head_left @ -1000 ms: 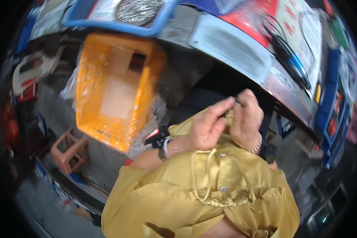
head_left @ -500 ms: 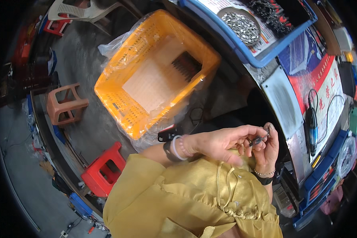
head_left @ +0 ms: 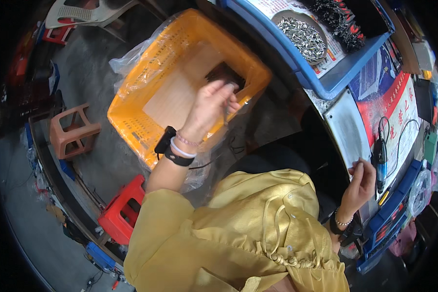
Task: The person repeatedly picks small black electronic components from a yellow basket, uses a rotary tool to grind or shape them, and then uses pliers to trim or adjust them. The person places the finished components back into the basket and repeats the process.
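My left hand [head_left: 210, 108] is stretched out over the yellow crate [head_left: 131, 141], its fingers closed. Something thin and dark seems to hang from those fingers, too blurred to name. Just beyond the fingertips, a row of dark pieces [head_left: 224, 73] lies on the crate's pale bottom sheet, partly covered by my hand. My right hand [head_left: 361, 185] is at the bench edge, thumb and fingertips pressed together beside a grey metal plate [head_left: 345, 124]. Whatever may be in that pinch is hidden.
On the bench, a blue tray [head_left: 321, 87] bears a round dish of small silver metal parts [head_left: 301, 39] and black-and-red pieces [head_left: 343, 24]. A corded pen-shaped tool [head_left: 380, 158] lies near my right hand. Red [head_left: 124, 209] and brown [head_left: 73, 131] stools stand left.
My hands were together in front of my body around a small dark piece. They have parted: the left has swung up over the crate, the right has moved to the bench edge.
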Motion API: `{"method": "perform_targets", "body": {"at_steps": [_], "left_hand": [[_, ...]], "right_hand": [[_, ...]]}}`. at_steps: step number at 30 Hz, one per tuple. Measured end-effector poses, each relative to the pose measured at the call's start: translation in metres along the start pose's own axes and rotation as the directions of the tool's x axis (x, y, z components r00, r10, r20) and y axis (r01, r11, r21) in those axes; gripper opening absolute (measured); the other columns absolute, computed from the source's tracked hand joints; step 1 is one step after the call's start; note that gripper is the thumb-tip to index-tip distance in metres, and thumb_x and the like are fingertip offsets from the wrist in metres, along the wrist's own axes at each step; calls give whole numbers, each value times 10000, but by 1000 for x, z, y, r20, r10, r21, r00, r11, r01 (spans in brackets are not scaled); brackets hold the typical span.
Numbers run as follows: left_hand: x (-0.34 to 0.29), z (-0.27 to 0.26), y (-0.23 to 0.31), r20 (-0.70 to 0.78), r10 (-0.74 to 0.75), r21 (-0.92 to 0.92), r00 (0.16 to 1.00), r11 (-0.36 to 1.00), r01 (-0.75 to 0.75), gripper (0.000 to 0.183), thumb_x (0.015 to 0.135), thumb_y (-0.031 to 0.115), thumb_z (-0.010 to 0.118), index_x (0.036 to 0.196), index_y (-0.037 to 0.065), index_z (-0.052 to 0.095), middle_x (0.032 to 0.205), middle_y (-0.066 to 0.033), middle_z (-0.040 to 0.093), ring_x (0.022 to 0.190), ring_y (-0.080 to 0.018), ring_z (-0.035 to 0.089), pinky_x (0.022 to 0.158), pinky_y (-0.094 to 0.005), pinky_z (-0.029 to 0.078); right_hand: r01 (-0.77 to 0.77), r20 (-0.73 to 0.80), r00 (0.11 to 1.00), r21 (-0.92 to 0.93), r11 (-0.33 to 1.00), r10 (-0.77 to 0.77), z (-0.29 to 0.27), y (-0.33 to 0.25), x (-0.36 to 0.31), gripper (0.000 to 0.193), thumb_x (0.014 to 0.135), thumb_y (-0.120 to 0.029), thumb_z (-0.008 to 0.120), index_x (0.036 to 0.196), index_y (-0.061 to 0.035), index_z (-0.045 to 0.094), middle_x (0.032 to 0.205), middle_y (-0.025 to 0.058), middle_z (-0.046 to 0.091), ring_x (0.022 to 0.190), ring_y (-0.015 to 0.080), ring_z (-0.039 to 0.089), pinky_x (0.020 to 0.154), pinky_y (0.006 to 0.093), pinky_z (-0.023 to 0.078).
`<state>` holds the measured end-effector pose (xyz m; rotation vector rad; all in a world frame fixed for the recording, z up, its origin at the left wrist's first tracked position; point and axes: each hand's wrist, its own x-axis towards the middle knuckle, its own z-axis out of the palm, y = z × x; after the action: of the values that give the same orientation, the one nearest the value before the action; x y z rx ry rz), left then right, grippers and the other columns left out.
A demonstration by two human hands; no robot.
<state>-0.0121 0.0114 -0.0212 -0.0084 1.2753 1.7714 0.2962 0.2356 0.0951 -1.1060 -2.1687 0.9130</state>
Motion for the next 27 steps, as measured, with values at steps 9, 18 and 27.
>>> {"method": "perform_targets", "body": {"at_steps": [9,18,27], "left_hand": [[106,-116,-39,-294,-4,274,956,958,88,264,979,112,542,1191,-15,633,944,-74,677,730,-103,566,628,-219,453],[231,-208,-115,-235,407,891,883,452,29,229,888,48,612,1109,0,646,941,-98,690,785,-191,628,691,-314,504],[265,-210,-131,-216,427,934,878,352,59,214,744,147,719,942,70,699,916,-156,714,889,-338,676,800,-405,530]], "right_hand": [[113,-111,983,-243,964,-143,16,44,13,76,940,-34,601,976,29,623,806,10,544,642,58,419,564,200,334],[154,-152,967,-285,946,-203,29,46,17,28,881,47,593,904,33,584,798,48,521,660,118,435,575,240,342],[167,-123,969,-306,937,-213,32,43,18,33,891,34,583,909,28,556,803,45,489,658,121,393,570,247,312]]}}
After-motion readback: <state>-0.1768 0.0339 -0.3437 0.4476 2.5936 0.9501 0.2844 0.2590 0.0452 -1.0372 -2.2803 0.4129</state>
